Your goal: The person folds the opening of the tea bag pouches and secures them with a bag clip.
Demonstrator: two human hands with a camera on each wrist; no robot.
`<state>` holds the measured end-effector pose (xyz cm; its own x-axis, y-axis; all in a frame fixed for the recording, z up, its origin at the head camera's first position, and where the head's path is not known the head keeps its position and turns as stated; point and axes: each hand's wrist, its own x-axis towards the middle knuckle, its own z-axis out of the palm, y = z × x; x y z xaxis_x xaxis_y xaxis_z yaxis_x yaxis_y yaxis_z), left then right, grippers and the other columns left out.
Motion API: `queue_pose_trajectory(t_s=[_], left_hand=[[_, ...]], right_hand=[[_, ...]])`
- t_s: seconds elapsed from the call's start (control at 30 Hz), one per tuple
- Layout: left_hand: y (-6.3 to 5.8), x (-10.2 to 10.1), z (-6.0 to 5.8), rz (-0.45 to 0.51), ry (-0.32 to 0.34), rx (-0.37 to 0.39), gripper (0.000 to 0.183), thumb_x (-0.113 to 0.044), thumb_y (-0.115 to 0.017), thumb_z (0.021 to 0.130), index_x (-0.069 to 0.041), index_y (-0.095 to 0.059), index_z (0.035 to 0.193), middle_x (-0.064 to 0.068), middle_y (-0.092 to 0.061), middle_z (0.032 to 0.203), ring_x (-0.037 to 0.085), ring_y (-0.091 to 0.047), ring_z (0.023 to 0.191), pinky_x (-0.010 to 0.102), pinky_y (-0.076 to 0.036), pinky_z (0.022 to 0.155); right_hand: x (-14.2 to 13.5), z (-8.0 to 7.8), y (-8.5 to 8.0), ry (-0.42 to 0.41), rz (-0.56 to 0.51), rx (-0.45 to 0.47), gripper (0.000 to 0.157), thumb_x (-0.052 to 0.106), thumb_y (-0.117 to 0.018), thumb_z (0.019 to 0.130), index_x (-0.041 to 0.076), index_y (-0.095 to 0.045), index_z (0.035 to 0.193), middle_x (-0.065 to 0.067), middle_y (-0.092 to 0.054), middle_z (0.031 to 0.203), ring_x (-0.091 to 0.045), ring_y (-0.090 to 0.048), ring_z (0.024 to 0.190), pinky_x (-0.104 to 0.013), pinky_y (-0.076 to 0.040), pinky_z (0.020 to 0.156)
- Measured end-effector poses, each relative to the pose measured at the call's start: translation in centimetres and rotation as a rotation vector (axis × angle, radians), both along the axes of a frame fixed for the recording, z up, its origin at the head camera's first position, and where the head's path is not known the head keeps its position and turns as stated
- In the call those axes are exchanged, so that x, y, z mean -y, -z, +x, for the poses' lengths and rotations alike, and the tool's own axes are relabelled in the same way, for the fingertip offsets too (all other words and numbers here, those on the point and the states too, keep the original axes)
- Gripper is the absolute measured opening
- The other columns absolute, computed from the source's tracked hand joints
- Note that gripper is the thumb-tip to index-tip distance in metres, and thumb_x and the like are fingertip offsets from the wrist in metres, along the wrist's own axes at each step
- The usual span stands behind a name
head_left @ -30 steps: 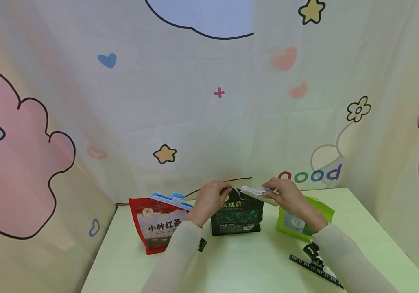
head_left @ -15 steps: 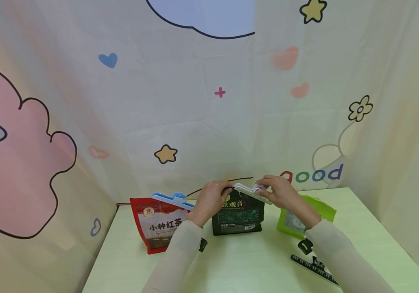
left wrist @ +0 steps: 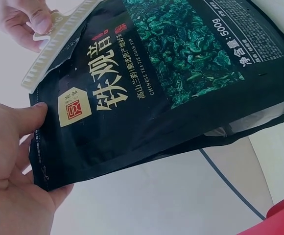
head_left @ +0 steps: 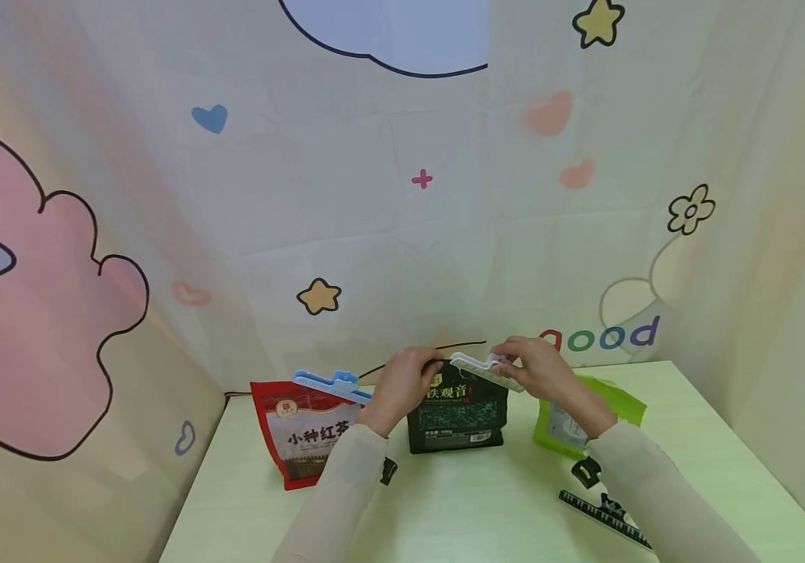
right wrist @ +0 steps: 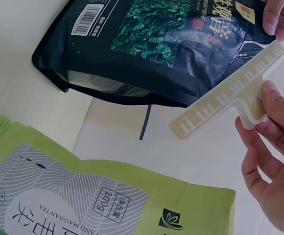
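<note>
A black tea bag stands upright near the back of the table, with gold lettering and a picture of green leaves. My left hand pinches its top left corner, thumb on the printed front in the left wrist view. The right hand holds a cream-white sealing clip by its handle, thumb on one side and fingers on the other. That clip, patterned like piano keys, lies slantwise across the bag's top edge on the right. Its left end comes close to the left fingertips.
At left stands a red tea bag with a blue clip along its top. A green tea bag is at right, partly behind the right arm. A black piano-key clip lies in front of it, and a small black piece shows beside the left sleeve.
The right hand has shifted left with the white clip, bringing it further over the black bag's top edge. Over the last half second both hands have stayed nearly still.
</note>
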<state>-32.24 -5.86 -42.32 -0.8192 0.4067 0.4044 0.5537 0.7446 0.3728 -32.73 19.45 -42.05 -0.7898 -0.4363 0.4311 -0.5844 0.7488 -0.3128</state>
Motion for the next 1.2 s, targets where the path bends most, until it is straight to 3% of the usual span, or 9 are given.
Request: queue_pose_trajectory(t_s=[0.2,0.43,0.73,1.0,1.2], left_hand=[[0.1,0.0,0.1,0.003,0.003,0.004,0.021,-0.019,-0.057,0.100,-0.014,-0.072,0.113,0.002,-0.073,0.107,0.014,-0.067,0.090,0.030,-0.056,0.082],[0.2,-0.1,0.0,-0.003,0.001,0.001,0.021,-0.019,-0.057,0.100,-0.013,-0.073,0.113,0.001,-0.073,0.100,0.010,-0.062,0.078,0.026,-0.052,0.073],[0.1,-0.1,0.1,-0.014,-0.006,0.002,0.021,-0.022,-0.057,0.100,-0.014,-0.072,0.112,-0.001,-0.072,0.095,0.008,-0.057,0.072,0.024,-0.048,0.069],[0.0,-0.2,0.3,-0.031,-0.048,-0.023,0.024,-0.028,-0.059,0.099,-0.016,-0.070,0.117,0.001,-0.072,0.110,0.016,-0.066,0.093,0.034,-0.054,0.080],[-0.4,-0.2,0.6,-0.009,-0.051,-0.053,0.030,-0.030,-0.059,0.099,-0.015,-0.066,0.124,0.003,-0.068,0.124,0.022,-0.063,0.114,0.040,-0.052,0.097]], right_hand=[[0.3,0.0,-0.3,-0.028,0.008,-0.016,0.025,0.019,-0.073,0.087,0.005,-0.074,0.107,-0.001,-0.071,0.089,-0.018,-0.068,0.080,-0.030,-0.050,0.066],[0.8,0.2,-1.2,-0.015,0.022,0.028,0.028,0.020,-0.072,0.088,0.004,-0.073,0.110,-0.003,-0.071,0.092,-0.010,-0.057,0.071,-0.026,-0.044,0.064],[1.0,-0.1,-1.1,0.020,0.034,0.085,0.031,0.022,-0.071,0.090,0.004,-0.071,0.115,-0.004,-0.071,0.096,-0.021,-0.067,0.086,-0.041,-0.054,0.077],[0.8,0.2,-1.0,0.030,0.012,0.126,0.037,0.024,-0.071,0.090,0.005,-0.067,0.122,-0.007,-0.071,0.106,-0.026,-0.067,0.095,-0.042,-0.055,0.077],[0.5,0.8,-1.1,0.066,-0.022,0.121,0.044,0.026,-0.070,0.091,0.005,-0.062,0.130,-0.014,-0.067,0.122,-0.033,-0.065,0.109,-0.049,-0.055,0.086]])
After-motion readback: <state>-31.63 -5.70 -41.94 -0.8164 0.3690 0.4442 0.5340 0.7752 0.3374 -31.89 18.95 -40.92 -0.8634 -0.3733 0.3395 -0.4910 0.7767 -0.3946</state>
